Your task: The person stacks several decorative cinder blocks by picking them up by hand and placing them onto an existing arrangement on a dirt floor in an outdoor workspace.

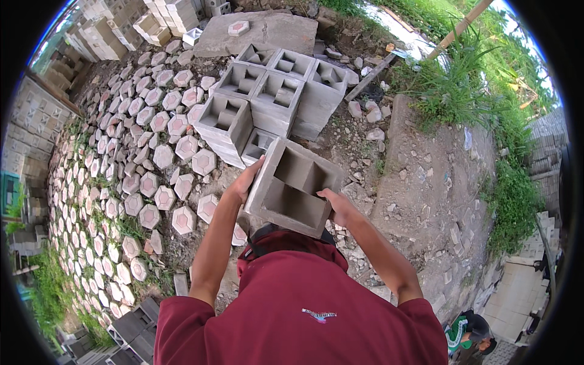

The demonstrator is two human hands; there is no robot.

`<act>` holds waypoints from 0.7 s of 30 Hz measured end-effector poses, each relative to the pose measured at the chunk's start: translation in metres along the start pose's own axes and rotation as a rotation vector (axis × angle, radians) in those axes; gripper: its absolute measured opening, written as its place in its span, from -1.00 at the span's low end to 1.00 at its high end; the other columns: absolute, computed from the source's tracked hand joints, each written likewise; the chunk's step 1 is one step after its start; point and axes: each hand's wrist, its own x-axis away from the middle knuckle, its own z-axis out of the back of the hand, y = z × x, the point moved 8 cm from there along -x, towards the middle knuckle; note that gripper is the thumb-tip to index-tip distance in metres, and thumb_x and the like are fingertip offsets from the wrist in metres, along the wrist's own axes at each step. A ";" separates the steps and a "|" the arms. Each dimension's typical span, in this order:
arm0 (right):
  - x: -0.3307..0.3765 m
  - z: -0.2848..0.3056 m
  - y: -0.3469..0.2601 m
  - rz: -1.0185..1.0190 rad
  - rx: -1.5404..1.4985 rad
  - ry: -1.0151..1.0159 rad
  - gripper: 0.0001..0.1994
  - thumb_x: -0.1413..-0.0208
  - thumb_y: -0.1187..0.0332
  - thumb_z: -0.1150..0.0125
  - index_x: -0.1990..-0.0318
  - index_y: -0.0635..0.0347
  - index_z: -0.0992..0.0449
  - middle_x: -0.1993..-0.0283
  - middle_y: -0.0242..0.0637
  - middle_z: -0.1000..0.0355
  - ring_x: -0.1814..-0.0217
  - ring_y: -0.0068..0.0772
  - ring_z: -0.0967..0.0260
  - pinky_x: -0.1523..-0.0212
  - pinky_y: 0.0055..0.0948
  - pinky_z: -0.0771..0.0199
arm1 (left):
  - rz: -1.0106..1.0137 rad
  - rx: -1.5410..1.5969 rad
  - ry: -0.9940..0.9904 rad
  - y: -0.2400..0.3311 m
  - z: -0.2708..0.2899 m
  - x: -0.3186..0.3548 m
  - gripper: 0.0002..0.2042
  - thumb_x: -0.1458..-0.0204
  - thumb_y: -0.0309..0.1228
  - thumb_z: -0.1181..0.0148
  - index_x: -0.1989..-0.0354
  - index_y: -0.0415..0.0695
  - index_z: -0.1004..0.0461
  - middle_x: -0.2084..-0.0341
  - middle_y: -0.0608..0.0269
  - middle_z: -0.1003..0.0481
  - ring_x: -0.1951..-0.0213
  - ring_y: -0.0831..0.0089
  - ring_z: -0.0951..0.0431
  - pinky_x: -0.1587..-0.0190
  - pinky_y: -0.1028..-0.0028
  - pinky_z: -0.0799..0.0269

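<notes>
I hold a grey hollow concrete block (pixel 292 188) in front of my chest, its open cells facing up. My left hand (pixel 245 181) grips its left side and my right hand (pixel 337 205) grips its right side. Just beyond it stands a stack of several similar hollow blocks (pixel 271 97) on the dirt ground. My red shirt fills the lower middle of the view.
Rows of hexagonal paving stones (pixel 152 146) cover the ground to the left. A concrete slab (pixel 267 30) lies behind the stack. Rubble and a raised concrete strip (pixel 426 182) lie to the right, with grass beyond. Another person (pixel 468 333) crouches at the lower right. Dark blocks (pixel 131 331) sit lower left.
</notes>
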 end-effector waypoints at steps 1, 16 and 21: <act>-0.008 -0.006 -0.016 -0.005 0.029 0.041 -0.55 0.05 0.30 -0.18 0.01 0.31 -0.29 0.09 -0.20 -0.37 0.09 -0.26 -0.37 0.08 -0.15 -0.39 | 0.030 -0.036 0.066 0.004 0.012 -0.010 -0.41 -0.15 0.10 0.17 -0.13 -0.16 -0.32 0.08 0.06 -0.45 0.14 0.33 -0.51 0.12 0.35 -0.47; -0.157 0.056 -0.041 -0.085 0.056 -0.013 -0.68 0.07 0.41 -0.18 0.12 0.23 -0.33 0.31 -0.28 -0.40 0.25 -0.39 -0.37 0.39 -0.38 -0.35 | 0.085 -0.179 0.441 0.020 0.061 -0.120 -0.35 -0.14 0.11 0.16 -0.19 -0.22 -0.25 -0.09 0.09 -0.33 -0.08 0.37 -0.34 -0.16 0.47 -0.14; -0.171 0.053 -0.032 -0.086 -0.042 -0.036 -0.73 0.04 0.52 -0.15 0.15 0.25 -0.30 0.25 -0.26 -0.37 0.23 -0.34 -0.39 0.27 -0.26 -0.46 | -0.219 0.367 1.013 -0.049 0.138 -0.083 -0.34 -0.09 0.14 0.11 -0.16 -0.18 -0.26 -0.14 0.02 -0.27 -0.22 0.25 -0.19 -0.25 0.27 0.00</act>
